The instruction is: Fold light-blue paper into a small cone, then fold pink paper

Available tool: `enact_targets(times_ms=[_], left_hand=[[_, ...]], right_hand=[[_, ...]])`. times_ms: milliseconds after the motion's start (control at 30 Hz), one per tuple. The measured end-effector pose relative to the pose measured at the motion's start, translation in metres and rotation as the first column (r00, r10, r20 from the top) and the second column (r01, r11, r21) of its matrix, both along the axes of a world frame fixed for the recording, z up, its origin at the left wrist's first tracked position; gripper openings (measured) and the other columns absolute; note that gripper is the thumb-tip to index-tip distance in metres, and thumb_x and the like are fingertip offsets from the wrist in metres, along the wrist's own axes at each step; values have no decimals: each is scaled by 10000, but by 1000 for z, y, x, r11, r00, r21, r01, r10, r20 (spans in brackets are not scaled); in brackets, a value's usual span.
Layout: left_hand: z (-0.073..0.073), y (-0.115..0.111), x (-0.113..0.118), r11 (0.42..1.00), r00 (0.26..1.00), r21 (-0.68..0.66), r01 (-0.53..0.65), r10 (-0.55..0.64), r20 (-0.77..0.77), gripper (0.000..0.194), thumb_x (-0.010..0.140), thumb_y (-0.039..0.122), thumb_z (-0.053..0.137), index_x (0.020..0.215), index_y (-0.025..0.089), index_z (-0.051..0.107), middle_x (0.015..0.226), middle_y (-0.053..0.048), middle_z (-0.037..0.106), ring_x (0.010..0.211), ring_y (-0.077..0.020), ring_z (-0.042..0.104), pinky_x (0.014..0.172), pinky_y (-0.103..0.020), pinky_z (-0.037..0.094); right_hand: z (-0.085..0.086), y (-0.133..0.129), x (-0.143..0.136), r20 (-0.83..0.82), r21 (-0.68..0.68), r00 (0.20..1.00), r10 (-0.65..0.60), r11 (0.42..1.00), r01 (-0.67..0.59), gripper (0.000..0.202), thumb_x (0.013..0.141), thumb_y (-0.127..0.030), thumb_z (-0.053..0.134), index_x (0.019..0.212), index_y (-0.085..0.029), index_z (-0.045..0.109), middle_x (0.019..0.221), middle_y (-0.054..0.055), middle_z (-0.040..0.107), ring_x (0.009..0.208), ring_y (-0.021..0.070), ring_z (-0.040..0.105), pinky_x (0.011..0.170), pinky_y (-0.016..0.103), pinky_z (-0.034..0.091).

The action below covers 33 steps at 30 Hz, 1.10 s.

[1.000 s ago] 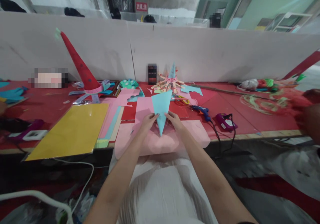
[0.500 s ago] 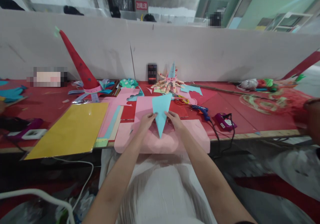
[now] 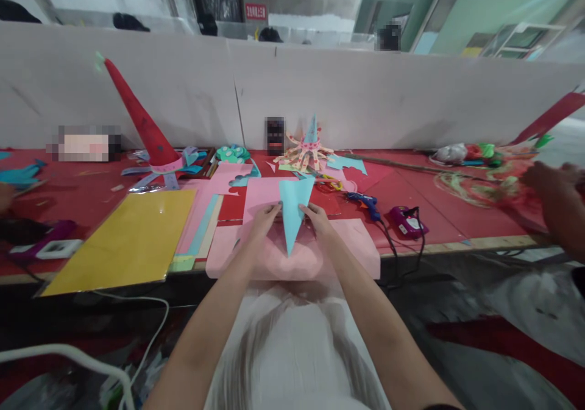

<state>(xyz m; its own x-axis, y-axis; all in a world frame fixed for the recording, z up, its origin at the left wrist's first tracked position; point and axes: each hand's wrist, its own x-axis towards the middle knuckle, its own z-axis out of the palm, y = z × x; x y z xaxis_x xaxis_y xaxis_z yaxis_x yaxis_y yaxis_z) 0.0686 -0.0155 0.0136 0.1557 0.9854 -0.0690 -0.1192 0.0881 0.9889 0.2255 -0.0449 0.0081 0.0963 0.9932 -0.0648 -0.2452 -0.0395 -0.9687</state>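
A light-blue paper cone [image 3: 294,210] is held between my two hands, its point aimed down toward me and its wide end away. My left hand [image 3: 267,220] pinches its left edge; my right hand [image 3: 316,217] grips the right edge with thumb and fingers. Beneath them lies a pink sheet [image 3: 347,248] that hangs over the table's front edge. Beyond the cone, yellow-handled scissors [image 3: 336,184] lie among paper scraps. A small blue cone with a fringed, beaded-looking paper ring [image 3: 311,145] stands at the back.
A blue glue gun [image 3: 364,201] and a purple power socket [image 3: 408,222] with cords lie to the right. On the left are a yellow sheet [image 3: 132,233] and a tall red cone hat [image 3: 141,123]. Another person's hand [image 3: 555,200] works with pinkish netting at the far right.
The blue cone stays in both hands, turned slightly and looking a little narrower. At the far right, the other person's hand has come further into view over the netting.
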Motion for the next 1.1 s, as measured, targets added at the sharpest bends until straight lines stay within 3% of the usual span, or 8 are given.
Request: enact_targets(times_ms=[333,533,767,867,1100], left_hand=[[4,10,-6,997,994,16,78,-76,-75,383,538,472,682,683,131,584,564,2,588,533,-138,567,576,-284,476],[1,14,-9,997,993,24,79,-77,-85,366,496,429,706,662,134,567,552,24,564,518,-115,542,557,-253,468],[6,11,-8,998,989,-10,65,-66,-134,319,593,435,649,685,143,563,549,20,569,530,-129,563,561,-264,479],[10,6,-6,997,978,-21,71,-74,-194,359,620,461,631,785,148,568,578,8,588,526,-146,575,522,-276,480],[8,6,-8,984,972,98,147,-125,-198,444,583,440,677,878,131,555,710,-38,640,633,-170,611,569,-272,499]], right_hand=[[-2,2,1,135,41,990,41,998,-47,334,619,-471,646,643,-164,516,387,-65,448,309,47,360,300,179,243],[4,0,-1,59,37,998,33,999,-35,339,631,-474,638,726,-169,524,383,-72,442,313,44,352,289,168,189],[3,3,2,25,40,1000,19,999,-20,356,589,-449,667,759,-171,525,365,-86,412,299,42,345,287,164,155],[3,4,2,43,50,999,4,999,-6,354,583,-440,671,757,-177,513,358,-89,413,293,47,346,285,167,159],[3,3,1,31,42,999,7,999,-8,361,605,-456,657,777,-178,503,367,-85,428,293,49,350,279,165,163]])
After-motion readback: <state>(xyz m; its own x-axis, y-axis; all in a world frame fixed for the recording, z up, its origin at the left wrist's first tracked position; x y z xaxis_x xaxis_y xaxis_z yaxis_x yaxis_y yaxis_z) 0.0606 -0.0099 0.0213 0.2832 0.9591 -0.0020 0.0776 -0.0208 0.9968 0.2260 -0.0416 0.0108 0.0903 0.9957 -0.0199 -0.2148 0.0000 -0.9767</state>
